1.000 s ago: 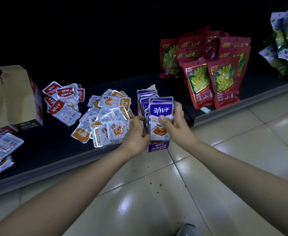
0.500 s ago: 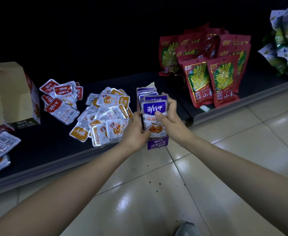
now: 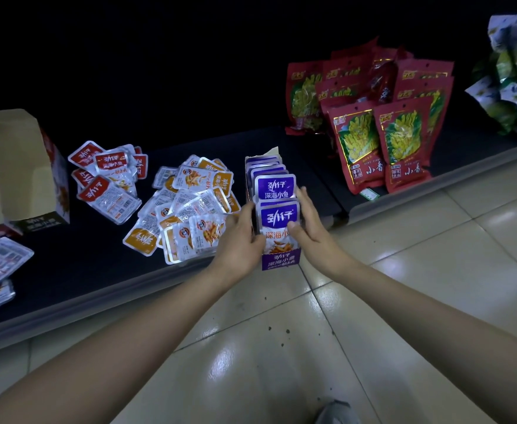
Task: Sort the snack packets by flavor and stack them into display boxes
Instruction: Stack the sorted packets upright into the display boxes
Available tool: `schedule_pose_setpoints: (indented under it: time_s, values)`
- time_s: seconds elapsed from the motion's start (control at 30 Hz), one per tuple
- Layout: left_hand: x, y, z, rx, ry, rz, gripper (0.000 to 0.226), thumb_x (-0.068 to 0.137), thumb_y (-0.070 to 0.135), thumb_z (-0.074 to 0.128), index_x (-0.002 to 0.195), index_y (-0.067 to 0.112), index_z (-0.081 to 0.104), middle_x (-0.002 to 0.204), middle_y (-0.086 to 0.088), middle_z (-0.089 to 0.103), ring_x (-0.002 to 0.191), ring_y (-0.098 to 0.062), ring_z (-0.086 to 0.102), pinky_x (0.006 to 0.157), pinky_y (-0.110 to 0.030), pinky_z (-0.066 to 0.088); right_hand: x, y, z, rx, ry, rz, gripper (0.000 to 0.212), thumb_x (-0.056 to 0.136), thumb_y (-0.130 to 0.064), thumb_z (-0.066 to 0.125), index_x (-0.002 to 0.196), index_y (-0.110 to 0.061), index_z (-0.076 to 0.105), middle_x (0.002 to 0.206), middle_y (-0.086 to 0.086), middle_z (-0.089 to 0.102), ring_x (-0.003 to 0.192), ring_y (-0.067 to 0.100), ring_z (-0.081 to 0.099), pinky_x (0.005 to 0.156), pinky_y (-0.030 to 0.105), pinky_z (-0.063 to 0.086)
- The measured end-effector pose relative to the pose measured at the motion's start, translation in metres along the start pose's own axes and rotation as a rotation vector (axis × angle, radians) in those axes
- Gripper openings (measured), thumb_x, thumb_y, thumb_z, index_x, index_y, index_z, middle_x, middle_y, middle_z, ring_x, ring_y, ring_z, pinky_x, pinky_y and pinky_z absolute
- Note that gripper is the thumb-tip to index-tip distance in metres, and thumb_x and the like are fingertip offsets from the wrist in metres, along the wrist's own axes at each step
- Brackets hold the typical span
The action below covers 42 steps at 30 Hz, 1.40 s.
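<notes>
Left hand (image 3: 239, 241) and right hand (image 3: 314, 232) pinch the front purple packet (image 3: 277, 218) in the purple box (image 3: 280, 262) at the shelf (image 3: 83, 270) edge.

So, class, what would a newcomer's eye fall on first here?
First, the purple packet at the centre, held by the left hand and right hand at the front of a purple display box on the dark shelf. Then the orange packets heaped left of it, and the red bags standing at back right.

Orange packets (image 3: 190, 209) just left of purple box (image 3: 280, 262), bare shelf (image 3: 318, 185) right, red bags (image 3: 382, 145) farther
</notes>
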<state>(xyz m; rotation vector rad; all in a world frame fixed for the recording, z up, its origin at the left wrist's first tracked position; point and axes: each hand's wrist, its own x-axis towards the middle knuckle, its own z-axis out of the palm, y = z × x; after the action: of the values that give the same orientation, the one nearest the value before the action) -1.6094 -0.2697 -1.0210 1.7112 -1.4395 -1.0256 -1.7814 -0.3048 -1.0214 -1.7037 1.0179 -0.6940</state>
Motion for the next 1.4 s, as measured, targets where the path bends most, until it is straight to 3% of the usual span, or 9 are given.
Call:
schedule_pose_setpoints:
  time_s: [0.1,0.33,0.67,0.8,0.93,1.0,1.1,1.27,1.4]
  values:
    - [-0.004,0.001,0.000,-0.069,0.011,0.008,0.060,0.102,0.028,0.042,0.151,0.038,0.011,0.137,-0.003,0.031,0.108,-0.008,0.047,0.071,-0.017,0.048,-0.002,0.000,-0.001,0.007,0.017,-0.019,0.078,0.097,-0.035,0.053,0.148,-0.052,-0.003,0.160,-0.015,-0.001,0.142,-0.007,0.015,0.095,0.020,0.049]
    - [-0.008,0.009,-0.005,-0.118,0.070,0.108,0.066,0.100,0.031,0.045,0.149,0.049,0.004,0.136,0.004,0.023,0.104,-0.002,0.047,0.085,-0.035,0.056,0.012,-0.017,-0.011,-0.115,0.011,-0.094,0.081,0.095,-0.023,0.060,0.151,-0.044,0.006,0.159,-0.015,0.000,0.123,-0.032,0.014,0.080,0.002,0.045]
    - [-0.008,0.002,0.000,-0.047,0.072,0.146,0.073,0.094,0.027,0.059,0.150,0.039,0.014,0.136,0.002,0.026,0.115,-0.007,0.045,0.072,-0.010,0.051,0.017,-0.010,-0.007,-0.109,0.034,-0.113,0.053,0.086,-0.032,0.065,0.135,-0.020,0.047,0.152,-0.004,0.023,0.133,0.000,0.035,0.087,0.014,0.051]
    - [-0.007,0.002,0.002,-0.003,0.082,0.115,0.085,0.092,0.036,0.060,0.153,0.028,0.002,0.145,-0.002,0.024,0.121,-0.006,0.038,0.087,-0.018,0.049,0.015,-0.010,-0.008,-0.100,0.015,-0.078,0.074,0.085,-0.034,0.070,0.147,-0.028,0.030,0.157,-0.007,0.012,0.134,-0.015,0.022,0.091,0.008,0.045]
    - [-0.007,-0.002,-0.002,-0.026,0.035,0.036,0.080,0.090,0.034,0.063,0.152,0.025,0.013,0.143,-0.003,0.028,0.122,-0.008,0.040,0.088,-0.025,0.050,0.009,0.000,-0.008,0.012,0.014,0.075,0.107,0.079,-0.036,0.078,0.149,-0.038,-0.003,0.157,-0.008,0.010,0.143,0.006,0.024,0.090,0.008,0.046]
    - [-0.006,-0.007,-0.003,-0.039,0.008,0.016,0.070,0.093,0.031,0.059,0.150,0.029,0.019,0.137,0.002,0.031,0.117,-0.005,0.040,0.080,-0.017,0.047,0.004,0.005,-0.011,0.055,-0.018,0.185,0.100,0.083,-0.022,0.074,0.150,-0.035,0.001,0.153,-0.006,0.018,0.137,0.010,0.033,0.081,0.016,0.053]
    - [-0.001,-0.012,-0.002,-0.098,-0.060,0.001,0.058,0.094,0.034,0.056,0.146,0.032,0.029,0.138,0.006,0.042,0.122,-0.009,0.048,0.091,-0.036,0.054,0.000,0.010,-0.016,0.076,-0.099,0.371,0.072,0.088,-0.018,0.068,0.145,-0.025,0.025,0.137,0.001,0.049,0.122,0.016,0.053,0.085,0.032,0.057]
    - [0.015,0.001,0.001,-0.168,-0.077,-0.044,0.059,0.087,0.048,0.056,0.141,0.036,0.035,0.136,0.001,0.049,0.118,-0.016,0.057,0.087,-0.045,0.057,0.015,0.012,-0.022,0.166,-0.042,0.414,0.053,0.090,-0.015,0.065,0.138,-0.021,0.042,0.123,0.002,0.061,0.109,0.017,0.062,0.076,0.029,0.055]
    - [0.044,0.021,0.007,-0.221,-0.081,-0.062,0.054,0.094,0.030,0.058,0.142,0.029,0.035,0.134,0.001,0.052,0.117,-0.015,0.056,0.092,-0.042,0.054,0.044,0.013,-0.033,0.207,0.075,0.402,0.043,0.093,-0.010,0.056,0.134,-0.018,0.047,0.118,0.004,0.066,0.102,0.015,0.065,0.077,0.027,0.052]
